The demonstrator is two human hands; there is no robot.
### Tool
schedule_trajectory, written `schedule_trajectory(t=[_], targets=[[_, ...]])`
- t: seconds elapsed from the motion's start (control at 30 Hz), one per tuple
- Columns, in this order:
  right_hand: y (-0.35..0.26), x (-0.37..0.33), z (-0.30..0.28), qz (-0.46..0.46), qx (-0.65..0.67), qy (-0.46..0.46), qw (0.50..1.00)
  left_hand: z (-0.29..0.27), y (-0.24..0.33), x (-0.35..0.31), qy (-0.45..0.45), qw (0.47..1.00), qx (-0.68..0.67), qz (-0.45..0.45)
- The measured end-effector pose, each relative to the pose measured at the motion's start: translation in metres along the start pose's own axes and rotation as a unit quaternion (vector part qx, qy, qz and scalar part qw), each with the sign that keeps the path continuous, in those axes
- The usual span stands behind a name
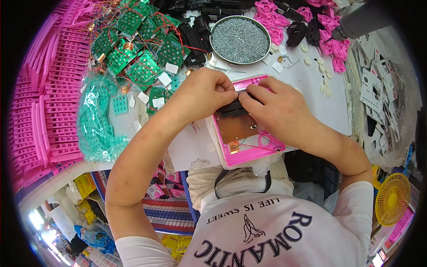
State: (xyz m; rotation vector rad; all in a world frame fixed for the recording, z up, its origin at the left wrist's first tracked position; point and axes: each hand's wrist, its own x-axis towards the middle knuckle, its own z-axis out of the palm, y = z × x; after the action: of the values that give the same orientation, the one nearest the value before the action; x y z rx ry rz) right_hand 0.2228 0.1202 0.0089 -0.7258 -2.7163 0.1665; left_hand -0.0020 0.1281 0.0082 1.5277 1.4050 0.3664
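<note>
A pink plastic casing lies open in front of me at the table's near edge. Inside it sit a brown circuit board, thin wires and a pink ring-shaped piece. A black plastic part lies across the casing's upper portion. My left hand is pinched at that part's upper end; whatever its fingertips hold is hidden. My right hand curls over the casing's right side, its fingers closed on the black part and covering some of it.
Beyond the casing stands a round tray of small screws. Green circuit boards with red wires pile up left, beside a bag of teal pieces. Pink casings stack far left. A powered screwdriver hangs at upper right, near white panels.
</note>
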Motion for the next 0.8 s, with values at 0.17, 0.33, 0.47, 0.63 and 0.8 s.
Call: schedule_trajectory(t=[0.17, 0.33, 0.47, 0.63, 0.8], targets=[[0.0, 0.002, 0.0, -0.005, -0.002, -0.011, 1.0, -0.005, 0.006, 0.009, -0.057, 0.996, -0.037, -0.051], [0.0, 0.0, 0.004, -0.012, 0.017, 0.008, 1.0, -0.005, 0.007, 0.008, -0.072, 0.993, -0.061, -0.07], [0.001, -0.001, 0.004, -0.02, 0.027, 0.017, 0.999, -0.004, 0.009, 0.009, -0.084, 0.99, -0.074, -0.086], [0.001, 0.003, 0.002, -0.023, 0.024, 0.003, 0.999, -0.007, 0.009, 0.011, -0.106, 0.984, -0.096, -0.104], [0.001, 0.002, 0.005, -0.028, 0.01, 0.017, 0.999, -0.006, 0.009, 0.013, -0.111, 0.984, -0.092, -0.101]])
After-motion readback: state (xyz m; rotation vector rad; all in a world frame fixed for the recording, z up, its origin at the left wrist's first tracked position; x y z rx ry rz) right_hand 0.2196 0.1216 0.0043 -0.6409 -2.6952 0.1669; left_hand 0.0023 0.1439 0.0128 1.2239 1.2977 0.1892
